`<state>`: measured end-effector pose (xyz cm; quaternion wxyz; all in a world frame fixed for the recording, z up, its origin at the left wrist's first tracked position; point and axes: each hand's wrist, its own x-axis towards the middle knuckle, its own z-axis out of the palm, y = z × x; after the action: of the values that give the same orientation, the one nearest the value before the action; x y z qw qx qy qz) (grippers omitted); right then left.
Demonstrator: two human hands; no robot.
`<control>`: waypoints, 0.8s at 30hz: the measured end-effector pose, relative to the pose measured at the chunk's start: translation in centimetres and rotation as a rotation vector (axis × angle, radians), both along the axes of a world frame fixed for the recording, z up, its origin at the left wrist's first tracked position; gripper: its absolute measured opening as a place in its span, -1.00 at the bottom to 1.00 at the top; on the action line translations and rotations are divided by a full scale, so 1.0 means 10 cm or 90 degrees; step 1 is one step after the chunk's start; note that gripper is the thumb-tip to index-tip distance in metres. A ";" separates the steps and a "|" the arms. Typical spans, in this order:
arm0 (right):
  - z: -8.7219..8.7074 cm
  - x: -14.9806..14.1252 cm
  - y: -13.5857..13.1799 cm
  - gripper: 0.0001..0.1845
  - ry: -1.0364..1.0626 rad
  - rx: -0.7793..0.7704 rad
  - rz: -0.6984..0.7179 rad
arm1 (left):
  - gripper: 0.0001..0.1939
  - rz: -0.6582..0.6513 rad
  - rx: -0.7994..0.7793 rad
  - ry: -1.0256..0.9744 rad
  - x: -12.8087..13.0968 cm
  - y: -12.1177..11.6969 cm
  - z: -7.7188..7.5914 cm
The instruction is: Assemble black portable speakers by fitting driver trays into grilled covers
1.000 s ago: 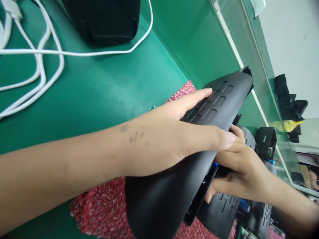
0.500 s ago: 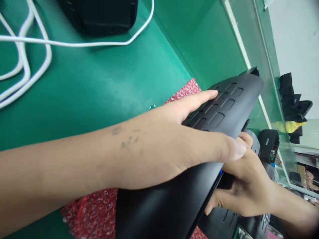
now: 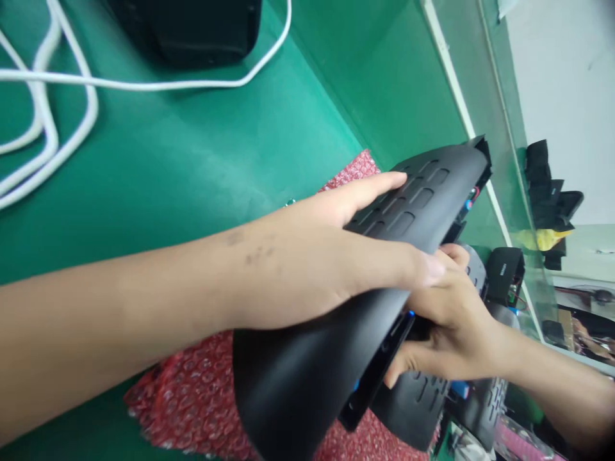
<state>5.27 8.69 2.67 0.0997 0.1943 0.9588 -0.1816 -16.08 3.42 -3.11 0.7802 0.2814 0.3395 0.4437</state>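
Note:
My left hand [image 3: 307, 262] lies over a curved black plastic cover [image 3: 288, 378] with rows of slotted recesses. Its index finger stretches along the slots and its thumb reaches across the rim, gripping the cover; the other fingers are hidden. Under the rim, my right hand [image 3: 451, 326] is closed on a flat black panel [image 3: 379, 365], its thumb at the near side. A small blue light glows at the panel's edge. Between cover and panel there is a gap, and coloured wires [image 3: 471, 198] show at the far end.
Red bubble wrap [image 3: 192, 397] lies beneath the cover on the green table [image 3: 158, 160]. A white cable [image 3: 168, 84] loops across at left, near a black device [image 3: 192, 32]. More slotted black covers [image 3: 413, 410] and a black box [image 3: 504, 272] stand at right, beside a glass-like partition.
The gap between cover and panel has widened, so the panel's edge and the wires at the far end now show. Both hands have shifted slightly left and up.

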 end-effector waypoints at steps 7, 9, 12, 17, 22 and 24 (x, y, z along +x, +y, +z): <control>0.11 -0.11 0.19 -0.62 0.045 -0.166 0.024 | -0.17 0.002 0.052 0.133 0.04 0.11 0.02; 0.14 -0.12 0.23 -0.68 0.033 -0.170 0.046 | -0.17 -0.003 0.061 0.144 0.03 0.12 0.05; 0.16 -0.11 0.22 -0.75 0.009 -0.143 0.060 | -0.16 -0.010 0.056 0.155 0.02 0.12 0.12; 0.10 -0.04 0.17 -0.70 0.038 -0.144 0.033 | -0.19 -0.027 0.055 0.157 0.02 0.07 0.20; -0.02 0.13 0.12 -0.48 0.202 0.054 0.007 | -0.23 -0.006 0.075 0.170 0.03 0.08 0.13; -0.06 0.22 0.07 -0.41 0.259 0.195 -0.030 | -0.22 -0.012 0.074 0.167 0.03 0.09 0.08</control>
<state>7.52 9.39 2.07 -0.1299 0.1889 0.9707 -0.0720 -15.76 4.29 -2.34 0.7157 0.3847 0.4094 0.4150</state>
